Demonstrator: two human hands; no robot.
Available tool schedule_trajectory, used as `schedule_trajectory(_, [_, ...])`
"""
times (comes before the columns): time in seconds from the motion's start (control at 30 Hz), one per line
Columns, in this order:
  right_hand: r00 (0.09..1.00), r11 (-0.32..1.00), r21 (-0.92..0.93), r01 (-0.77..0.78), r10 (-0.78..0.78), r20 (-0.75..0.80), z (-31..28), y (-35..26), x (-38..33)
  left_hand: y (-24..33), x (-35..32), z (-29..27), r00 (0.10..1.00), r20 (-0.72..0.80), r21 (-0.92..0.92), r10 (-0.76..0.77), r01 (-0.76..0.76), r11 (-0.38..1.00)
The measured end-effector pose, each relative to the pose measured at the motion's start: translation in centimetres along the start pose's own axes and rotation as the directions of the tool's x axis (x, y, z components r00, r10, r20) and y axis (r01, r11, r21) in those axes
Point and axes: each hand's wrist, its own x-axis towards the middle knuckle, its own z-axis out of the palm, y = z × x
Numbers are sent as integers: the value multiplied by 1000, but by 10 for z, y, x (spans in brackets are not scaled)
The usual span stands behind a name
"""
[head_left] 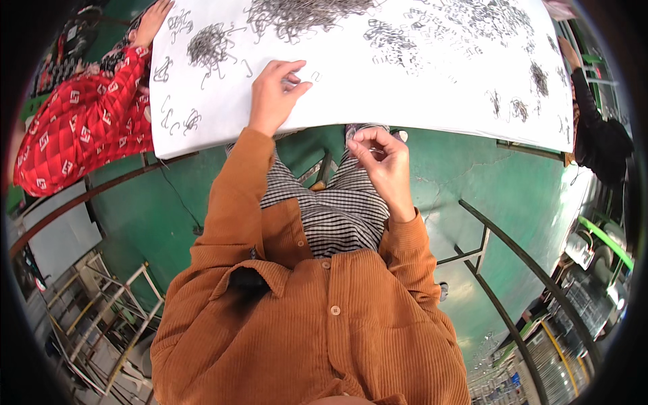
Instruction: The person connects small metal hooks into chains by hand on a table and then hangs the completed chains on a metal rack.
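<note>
Two hands, left hand (273, 94) pinching small wire hook (291, 81), right hand (383, 165) apart

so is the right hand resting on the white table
No, the right hand is off the white table, raised above the lap.

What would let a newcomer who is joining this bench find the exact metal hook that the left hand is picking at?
Start at the white table, strewn with tangled heaps of grey wire hooks. At its near edge, the left hand in an orange sleeve rests on the sheet. The small hook sits between its thumb and fingertips; unlike the clumped hooks in the heap to the left, it lies alone.
</note>
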Motion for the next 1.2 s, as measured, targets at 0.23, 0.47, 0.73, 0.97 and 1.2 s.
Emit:
schedule_trajectory(0.23, [999,990,136,-35,34,6,14,-17,21,2,5,7,999,52,90,-6,2,996])
schedule_trajectory(0.47, [998,974,223,32,-18,-65,35,-22,44,31,-31,-7,951,254,-507,-174,285,813])
schedule_trajectory(0.73, [989,961,257,103,-72,-130,39,-16,49,45,-43,-14,961,253,-342,-109,195,919])
schedule_trajectory(0.97, [912,935,83,346,-314,-263,19,-5,30,46,-20,0,952,302,-264,47,36,964])
schedule_trajectory(1.2, [883,952,-59,301,-301,-359,-21,-2,8,42,37,83,960,44,61,278,-280,958])
